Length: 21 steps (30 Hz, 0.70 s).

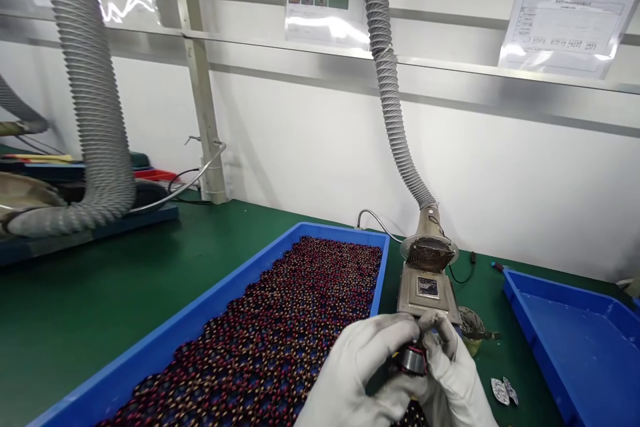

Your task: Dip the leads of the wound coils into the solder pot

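On the green table (225, 240), the long blue tray (200, 307) of small dark rings with red bits lies beside our left hand (360, 367), probably for easy reach. The other blue tray (575, 327) sits out beyond our right hand (460, 373), within reach on that side. Ahead of our hands, the grey hose (393, 100) comes down to the metal box (410, 290), likely to draw off fumes. A small cup (471, 327) stands just past our right hand. Both gloved hands are mostly closed, fingertips pinching one small metal-sided part (414, 360) between them, seemingly to steady it from two sides. Silvery scraps (500, 391) lie right of our right hand.
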Each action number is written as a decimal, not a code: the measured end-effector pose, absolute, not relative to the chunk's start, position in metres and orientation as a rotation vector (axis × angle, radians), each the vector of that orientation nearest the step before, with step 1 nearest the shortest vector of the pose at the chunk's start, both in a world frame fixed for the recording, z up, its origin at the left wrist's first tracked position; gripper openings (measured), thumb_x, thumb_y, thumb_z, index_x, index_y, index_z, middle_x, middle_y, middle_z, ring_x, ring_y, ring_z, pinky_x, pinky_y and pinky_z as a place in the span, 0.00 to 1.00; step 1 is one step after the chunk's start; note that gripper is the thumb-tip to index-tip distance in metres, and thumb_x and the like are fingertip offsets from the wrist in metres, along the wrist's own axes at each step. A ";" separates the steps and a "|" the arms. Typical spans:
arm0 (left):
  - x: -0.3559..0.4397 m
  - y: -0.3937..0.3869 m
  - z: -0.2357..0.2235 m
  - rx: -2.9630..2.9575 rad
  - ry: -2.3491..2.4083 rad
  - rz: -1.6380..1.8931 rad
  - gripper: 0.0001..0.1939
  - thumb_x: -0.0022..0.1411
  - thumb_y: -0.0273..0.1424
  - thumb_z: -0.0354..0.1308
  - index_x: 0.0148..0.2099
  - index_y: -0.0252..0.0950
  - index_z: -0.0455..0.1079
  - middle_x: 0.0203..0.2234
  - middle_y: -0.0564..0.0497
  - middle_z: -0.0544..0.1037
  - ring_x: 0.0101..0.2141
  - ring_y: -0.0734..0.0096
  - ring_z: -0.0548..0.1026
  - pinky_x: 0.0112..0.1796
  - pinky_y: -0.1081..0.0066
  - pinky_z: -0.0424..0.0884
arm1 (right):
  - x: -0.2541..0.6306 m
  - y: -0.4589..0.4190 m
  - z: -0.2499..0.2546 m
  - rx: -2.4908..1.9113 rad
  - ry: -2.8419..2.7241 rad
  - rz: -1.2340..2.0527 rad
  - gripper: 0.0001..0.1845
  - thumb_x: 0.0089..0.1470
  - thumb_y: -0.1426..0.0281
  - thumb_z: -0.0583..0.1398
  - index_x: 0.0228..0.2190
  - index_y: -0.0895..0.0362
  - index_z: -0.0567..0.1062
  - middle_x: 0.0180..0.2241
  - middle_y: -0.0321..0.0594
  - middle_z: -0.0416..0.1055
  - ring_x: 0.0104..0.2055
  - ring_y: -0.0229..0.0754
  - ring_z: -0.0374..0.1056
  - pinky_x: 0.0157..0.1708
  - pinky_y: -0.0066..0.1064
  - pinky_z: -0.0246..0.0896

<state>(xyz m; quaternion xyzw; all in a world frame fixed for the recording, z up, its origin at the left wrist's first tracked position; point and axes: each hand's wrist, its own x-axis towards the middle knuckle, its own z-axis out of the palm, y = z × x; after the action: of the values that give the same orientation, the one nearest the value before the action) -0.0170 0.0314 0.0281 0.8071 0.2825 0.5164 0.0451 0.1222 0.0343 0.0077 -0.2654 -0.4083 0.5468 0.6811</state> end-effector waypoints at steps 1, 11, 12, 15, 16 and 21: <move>-0.017 0.032 0.027 2.486 0.833 1.540 0.25 0.48 0.21 0.55 0.49 0.44 0.61 0.42 0.53 0.73 0.41 0.69 0.72 0.42 0.71 0.70 | 0.124 0.035 0.007 -0.607 -0.923 1.211 0.12 0.38 0.62 0.67 0.26 0.55 0.74 0.25 0.36 0.71 0.26 0.36 0.66 0.28 0.25 0.62; -0.023 0.031 0.040 2.854 0.772 1.616 0.08 0.63 0.33 0.46 0.42 0.38 0.63 0.37 0.48 0.76 0.39 0.69 0.73 0.37 0.70 0.71 | 0.132 0.024 0.019 -0.522 -1.289 1.032 0.05 0.39 0.66 0.66 0.22 0.52 0.77 0.26 0.37 0.71 0.28 0.39 0.67 0.29 0.28 0.62; -0.023 0.031 0.040 2.896 0.791 1.630 0.09 0.63 0.33 0.45 0.41 0.37 0.63 0.37 0.47 0.76 0.39 0.68 0.73 0.37 0.69 0.71 | 0.133 0.026 0.018 -0.500 -1.251 1.047 0.05 0.40 0.65 0.66 0.21 0.52 0.77 0.26 0.37 0.72 0.29 0.39 0.68 0.31 0.29 0.63; -0.024 0.032 0.037 2.971 0.886 1.689 0.08 0.63 0.30 0.44 0.40 0.36 0.64 0.37 0.46 0.76 0.40 0.67 0.72 0.38 0.67 0.70 | 0.139 0.030 0.016 -0.412 -0.964 1.183 0.07 0.40 0.62 0.66 0.24 0.49 0.77 0.27 0.36 0.74 0.31 0.40 0.69 0.36 0.33 0.64; -0.025 0.031 0.037 2.982 0.902 1.712 0.09 0.63 0.30 0.44 0.40 0.35 0.64 0.36 0.46 0.76 0.40 0.67 0.72 0.38 0.67 0.69 | 0.141 0.030 0.015 -0.388 -0.883 1.209 0.08 0.39 0.61 0.66 0.25 0.49 0.77 0.28 0.36 0.74 0.32 0.41 0.69 0.37 0.34 0.65; -0.025 0.029 0.039 2.980 0.982 1.755 0.08 0.61 0.28 0.46 0.40 0.34 0.65 0.37 0.46 0.76 0.41 0.67 0.72 0.39 0.67 0.69 | 0.142 0.029 0.017 -0.424 -1.141 1.127 0.07 0.40 0.68 0.66 0.28 0.52 0.78 0.30 0.40 0.74 0.33 0.44 0.70 0.34 0.32 0.66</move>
<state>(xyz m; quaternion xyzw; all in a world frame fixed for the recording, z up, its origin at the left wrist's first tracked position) -0.0254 0.0289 0.0386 0.8077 0.2660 0.4757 -0.2250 0.1424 0.0292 0.0175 -0.1884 -0.5072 0.5012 0.6753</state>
